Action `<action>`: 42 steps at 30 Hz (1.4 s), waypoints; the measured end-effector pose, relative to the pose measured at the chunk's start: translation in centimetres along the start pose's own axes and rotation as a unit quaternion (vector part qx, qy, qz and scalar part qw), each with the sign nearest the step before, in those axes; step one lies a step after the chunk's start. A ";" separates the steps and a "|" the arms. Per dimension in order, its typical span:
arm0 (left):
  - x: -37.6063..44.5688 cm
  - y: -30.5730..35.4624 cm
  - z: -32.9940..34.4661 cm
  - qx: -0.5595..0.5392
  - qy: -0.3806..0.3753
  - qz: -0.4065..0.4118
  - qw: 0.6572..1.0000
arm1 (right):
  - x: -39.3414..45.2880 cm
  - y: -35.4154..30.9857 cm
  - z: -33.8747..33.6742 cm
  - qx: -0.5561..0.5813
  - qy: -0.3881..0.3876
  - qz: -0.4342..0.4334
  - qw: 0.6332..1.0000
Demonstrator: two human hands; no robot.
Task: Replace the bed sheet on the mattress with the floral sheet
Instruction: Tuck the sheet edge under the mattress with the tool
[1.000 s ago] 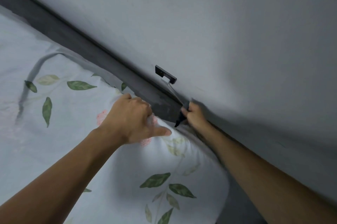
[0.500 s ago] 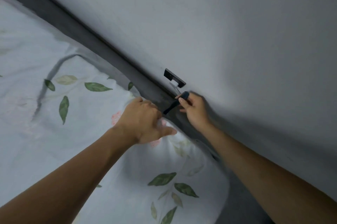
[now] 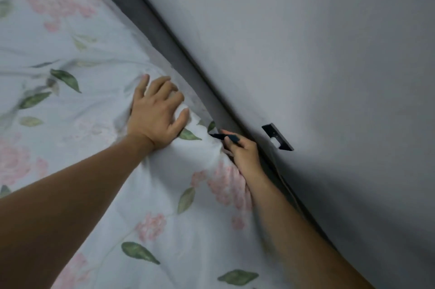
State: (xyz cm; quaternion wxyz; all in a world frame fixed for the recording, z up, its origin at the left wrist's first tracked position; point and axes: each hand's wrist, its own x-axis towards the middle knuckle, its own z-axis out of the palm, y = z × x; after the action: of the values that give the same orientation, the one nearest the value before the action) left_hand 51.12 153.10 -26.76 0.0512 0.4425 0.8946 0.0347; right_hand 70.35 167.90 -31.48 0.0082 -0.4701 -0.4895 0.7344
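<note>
The floral sheet (image 3: 70, 105), white with pink flowers and green leaves, covers the mattress across the left and bottom of the view. My left hand (image 3: 156, 112) lies on it near the mattress's edge, fingers bent and bunching the cloth. My right hand (image 3: 243, 152) is at the sheet's edge by the wall and grips a thin dark tool (image 3: 223, 136), whose tip points left onto the sheet. The mattress itself is hidden under the sheet.
A dark grey bed frame rail (image 3: 164, 37) runs diagonally between the mattress and the pale wall (image 3: 306, 53). A small black bracket (image 3: 277, 137) is fixed to the wall just right of my right hand.
The view has shifted along the bed edge. My right hand came down from near the bracket to the sheet's edge with the dark tool. My left hand spread and pressed onto the sheet.
</note>
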 end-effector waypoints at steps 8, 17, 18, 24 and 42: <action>0.3 -0.4 0.0 0.001 -0.016 0.005 1.000 | 0.9 -0.6 0.1 -0.025 0.054 -0.019 0.998; 0.6 -0.5 0.8 -0.003 -0.030 0.018 0.999 | 5.1 0.1 1.9 -0.010 0.106 0.036 0.994; 0.6 -0.5 0.9 -0.006 -0.031 0.020 0.999 | 5.5 0.1 2.0 -0.009 0.110 0.040 0.993; 0.6 -0.5 1.1 -0.009 0.012 0.043 0.999 | 7.7 -0.4 3.5 0.010 0.119 0.011 0.993; 4.2 -1.2 -4.8 -0.020 -0.118 0.242 0.963 | 10.8 -0.8 5.1 -0.019 0.056 -0.007 0.998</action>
State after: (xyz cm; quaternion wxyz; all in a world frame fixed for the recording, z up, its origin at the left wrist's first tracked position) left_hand 47.04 155.62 -22.36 0.1554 0.6457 0.7476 0.0113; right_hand 60.39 169.84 -37.85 0.0321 -0.5073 -0.5051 0.6975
